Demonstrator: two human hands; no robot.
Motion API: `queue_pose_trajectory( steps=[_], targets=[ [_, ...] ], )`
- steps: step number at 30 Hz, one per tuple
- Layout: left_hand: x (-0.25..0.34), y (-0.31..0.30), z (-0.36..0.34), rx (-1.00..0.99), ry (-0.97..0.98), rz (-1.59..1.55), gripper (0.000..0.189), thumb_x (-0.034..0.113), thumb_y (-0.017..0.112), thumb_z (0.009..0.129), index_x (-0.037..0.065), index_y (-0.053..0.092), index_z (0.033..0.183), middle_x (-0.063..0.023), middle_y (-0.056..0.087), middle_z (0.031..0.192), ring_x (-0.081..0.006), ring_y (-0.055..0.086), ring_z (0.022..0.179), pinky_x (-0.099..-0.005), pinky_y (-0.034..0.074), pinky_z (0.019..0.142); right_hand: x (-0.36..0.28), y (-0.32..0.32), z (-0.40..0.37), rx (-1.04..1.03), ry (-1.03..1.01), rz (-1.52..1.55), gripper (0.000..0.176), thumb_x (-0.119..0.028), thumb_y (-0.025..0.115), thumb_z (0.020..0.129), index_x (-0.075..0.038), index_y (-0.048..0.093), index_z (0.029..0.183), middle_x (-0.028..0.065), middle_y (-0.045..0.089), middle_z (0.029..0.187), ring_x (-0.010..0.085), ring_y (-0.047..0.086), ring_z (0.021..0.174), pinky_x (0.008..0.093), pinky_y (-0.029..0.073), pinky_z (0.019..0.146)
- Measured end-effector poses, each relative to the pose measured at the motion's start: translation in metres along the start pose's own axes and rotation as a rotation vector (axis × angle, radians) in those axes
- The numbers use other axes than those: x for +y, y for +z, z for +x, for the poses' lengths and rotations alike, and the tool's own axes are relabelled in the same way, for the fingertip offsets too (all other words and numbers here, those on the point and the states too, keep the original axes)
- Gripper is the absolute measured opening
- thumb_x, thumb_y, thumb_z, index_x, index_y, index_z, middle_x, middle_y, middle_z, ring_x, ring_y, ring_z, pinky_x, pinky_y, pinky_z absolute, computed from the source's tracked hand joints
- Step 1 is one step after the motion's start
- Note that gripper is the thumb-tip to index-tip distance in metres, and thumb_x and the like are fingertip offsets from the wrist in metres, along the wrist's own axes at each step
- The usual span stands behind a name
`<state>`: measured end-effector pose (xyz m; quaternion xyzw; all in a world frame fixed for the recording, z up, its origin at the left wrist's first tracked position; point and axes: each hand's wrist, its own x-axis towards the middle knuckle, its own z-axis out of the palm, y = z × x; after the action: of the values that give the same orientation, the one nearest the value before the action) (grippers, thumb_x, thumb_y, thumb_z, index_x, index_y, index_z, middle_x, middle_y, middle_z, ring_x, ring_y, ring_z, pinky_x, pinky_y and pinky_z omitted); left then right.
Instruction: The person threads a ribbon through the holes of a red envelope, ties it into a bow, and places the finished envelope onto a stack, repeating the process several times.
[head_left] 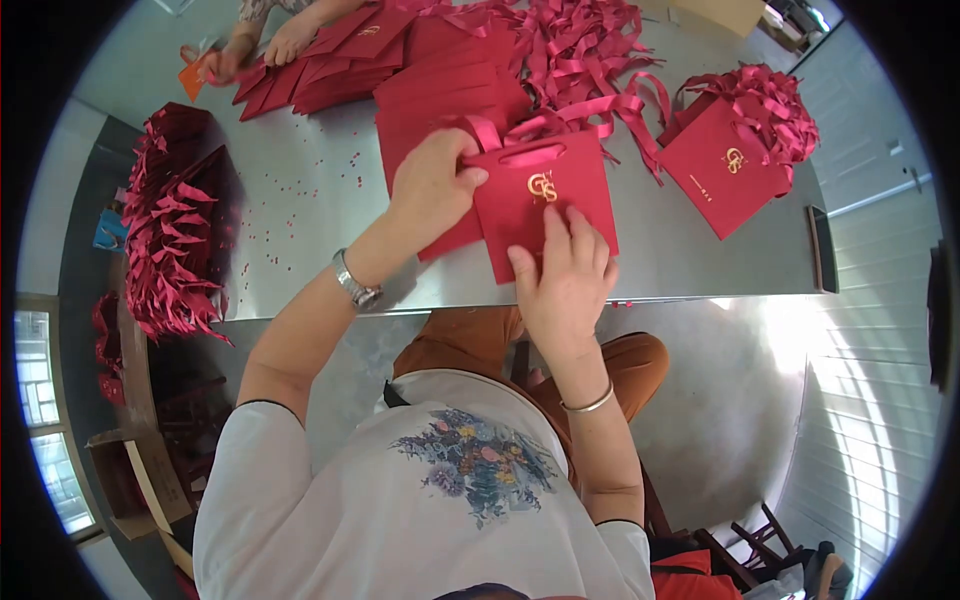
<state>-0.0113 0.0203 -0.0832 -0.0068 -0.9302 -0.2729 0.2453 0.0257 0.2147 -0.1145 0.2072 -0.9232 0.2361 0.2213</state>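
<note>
A red paper gift bag (505, 215) with a gold emblem lies flat before me at the table's front edge. A pink ribbon handle (532, 153) runs through slots near its top. My left hand (432, 185), with a watch on the wrist, pinches the bag's upper left corner between thumb and fingers. Across the lower part of the bag, my right hand (568, 272) rests with fingers spread, just under the emblem. Beneath and behind the left hand is a fanned stack of red bags (435, 105). The left fingertips are partly hidden.
Loose pink ribbons (580, 45) are heaped at the back. Finished-looking bags with ribbons (725, 165) lie at right, and a tall pile of ribboned bags (170, 225) at left. A phone (822, 250) sits at the right edge. Another person's hands (290, 40) work at the far left.
</note>
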Motion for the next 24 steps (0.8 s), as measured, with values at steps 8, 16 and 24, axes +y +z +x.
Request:
queue_pose_trajectory(
  steps=[8,16,24],
  targets=[
    [0.046,-0.034,0.025,-0.15,0.055,-0.307,0.021,0.0,0.069,0.08,0.001,0.054,0.095,-0.0027,0.056,0.085,-0.0107,0.053,0.077,-0.0248,0.044,0.068,0.054,-0.069,0.097,0.286,-0.075,0.251,0.039,-0.03,0.069,0.084,-0.005,0.064,0.114,0.0171,0.062,0.111,0.0359,0.056,0.103,0.0411,0.045,0.087],
    [0.063,-0.002,0.011,-0.257,-0.064,-1.001,0.056,-0.002,0.067,0.081,-0.001,0.044,0.132,-0.0107,0.059,0.118,-0.0175,0.059,0.108,-0.0301,0.047,0.095,0.057,-0.08,0.108,-0.046,0.348,0.742,0.028,-0.025,0.068,0.088,0.002,0.068,0.088,0.002,0.057,0.061,0.0095,0.049,0.059,0.0259,0.042,0.057],
    [0.068,0.009,0.009,-0.436,-0.174,-1.231,0.067,-0.008,0.066,0.082,-0.001,0.036,0.142,-0.01,0.056,0.125,-0.0149,0.057,0.112,-0.0291,0.047,0.096,0.079,-0.076,0.093,0.031,0.719,1.387,0.018,-0.018,0.065,0.092,-0.001,0.064,0.087,0.0031,0.065,0.077,0.0097,0.058,0.069,0.0234,0.046,0.064]
  ],
)
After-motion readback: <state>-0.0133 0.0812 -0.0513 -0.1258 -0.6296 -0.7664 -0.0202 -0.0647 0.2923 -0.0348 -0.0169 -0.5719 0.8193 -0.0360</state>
